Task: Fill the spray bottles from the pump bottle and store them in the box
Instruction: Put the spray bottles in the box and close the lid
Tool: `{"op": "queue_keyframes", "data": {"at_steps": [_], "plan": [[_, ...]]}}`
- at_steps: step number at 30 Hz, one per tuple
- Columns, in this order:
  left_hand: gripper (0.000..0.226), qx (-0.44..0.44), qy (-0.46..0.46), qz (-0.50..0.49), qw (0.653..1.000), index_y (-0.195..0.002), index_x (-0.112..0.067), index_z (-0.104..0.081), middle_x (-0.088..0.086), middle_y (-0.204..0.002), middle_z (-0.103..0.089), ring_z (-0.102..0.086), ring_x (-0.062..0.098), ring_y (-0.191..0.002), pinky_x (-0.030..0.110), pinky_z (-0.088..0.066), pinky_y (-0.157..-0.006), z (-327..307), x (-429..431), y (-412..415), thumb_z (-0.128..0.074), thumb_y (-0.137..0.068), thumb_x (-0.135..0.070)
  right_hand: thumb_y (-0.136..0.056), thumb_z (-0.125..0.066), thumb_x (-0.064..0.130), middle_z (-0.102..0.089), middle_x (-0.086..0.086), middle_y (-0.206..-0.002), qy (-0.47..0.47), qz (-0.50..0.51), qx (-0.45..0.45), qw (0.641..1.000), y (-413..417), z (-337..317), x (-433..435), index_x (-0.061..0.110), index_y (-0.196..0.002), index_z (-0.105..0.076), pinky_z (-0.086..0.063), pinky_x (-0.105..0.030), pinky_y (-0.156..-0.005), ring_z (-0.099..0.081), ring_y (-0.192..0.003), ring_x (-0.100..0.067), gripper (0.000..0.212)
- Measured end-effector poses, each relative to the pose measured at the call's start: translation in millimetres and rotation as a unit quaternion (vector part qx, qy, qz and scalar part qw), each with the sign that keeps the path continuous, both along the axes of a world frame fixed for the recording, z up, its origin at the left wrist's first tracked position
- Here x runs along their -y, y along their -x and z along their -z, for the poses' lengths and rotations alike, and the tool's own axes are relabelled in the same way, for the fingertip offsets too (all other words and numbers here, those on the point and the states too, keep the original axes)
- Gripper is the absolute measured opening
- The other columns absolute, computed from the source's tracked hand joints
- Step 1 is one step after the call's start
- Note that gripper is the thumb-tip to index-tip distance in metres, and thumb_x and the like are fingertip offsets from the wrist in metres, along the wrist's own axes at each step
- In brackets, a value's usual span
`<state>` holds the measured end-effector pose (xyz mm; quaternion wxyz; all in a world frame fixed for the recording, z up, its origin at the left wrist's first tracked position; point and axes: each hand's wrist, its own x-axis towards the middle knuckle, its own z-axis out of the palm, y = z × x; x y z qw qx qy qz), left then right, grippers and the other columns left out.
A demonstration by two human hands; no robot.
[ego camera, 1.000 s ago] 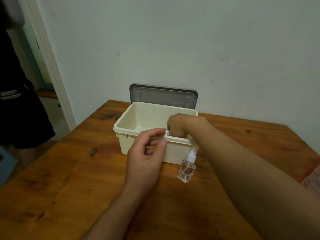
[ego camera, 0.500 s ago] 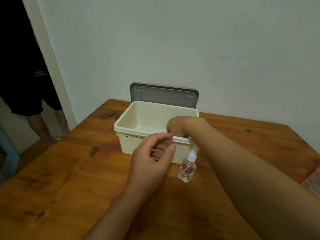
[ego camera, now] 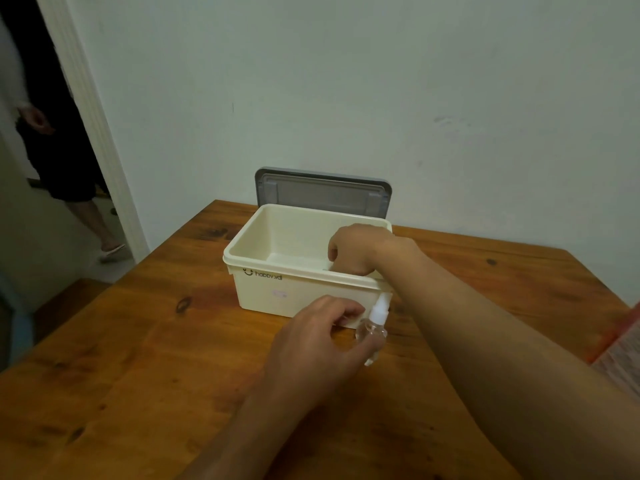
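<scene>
Storage: left hand point(ego camera: 311, 344) gripped the spray bottle point(ego camera: 373, 328) near the cream box point(ego camera: 294, 292); right hand point(ego camera: 356, 251) curled inside, hold unclear. Lifting upright would clear the rim.

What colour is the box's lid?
Grey; the lid stands upright behind the cream box, seen in the head view.

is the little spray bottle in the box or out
Out: the spray bottle stands on the table in front of the cream box, the left hand holding it.
</scene>
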<state>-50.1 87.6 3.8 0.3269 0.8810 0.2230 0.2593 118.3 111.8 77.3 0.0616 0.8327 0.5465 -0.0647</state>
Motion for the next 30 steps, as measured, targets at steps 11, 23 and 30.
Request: {"op": "queue_keyframes", "data": {"at_steps": [11,23,30], "plan": [[0.052,-0.046,0.020,0.027,0.998,-0.129,-0.039,-0.050,-0.027,-0.105,-0.051,-0.049,-0.006,-0.092,0.020,-0.048,-0.084,7.3,4.3,-7.8,-0.067,-0.082,-0.053,-0.091,-0.060,0.037,-0.068,0.006,-0.113,-0.139,0.019,-0.035,0.989,-0.5,-1.8,15.6,0.024,-0.115,-0.068,-0.053,-0.036,-0.087,-0.060,-0.099,-0.017,0.028],[0.035,0.147,0.121,0.025,0.981,-0.102,-0.051,-0.053,-0.021,-0.101,-0.064,-0.062,-0.004,-0.093,0.017,-0.056,-0.073,0.5,1.5,1.7,-0.075,-0.078,-0.039,-0.087,-0.065,0.033,-0.067,0.019,-0.080,-0.290,0.017,-0.175,0.941,3.2,-9.8,20.7,0.031,-0.088,-0.072,-0.055,-0.032,-0.081,-0.066,-0.088,-0.009,0.008],[0.045,0.295,0.126,-0.037,0.946,-0.113,-0.036,-0.057,-0.014,-0.105,-0.062,-0.065,0.007,-0.090,0.016,-0.056,-0.063,-8.0,-2.5,2.9,-0.069,-0.070,-0.048,-0.091,-0.067,0.022,-0.075,0.010,-0.085,-0.334,-0.015,-0.333,0.882,13.7,-20.7,34.5,0.021,-0.090,-0.076,-0.053,-0.019,-0.071,-0.068,-0.073,0.004,0.009]]}}
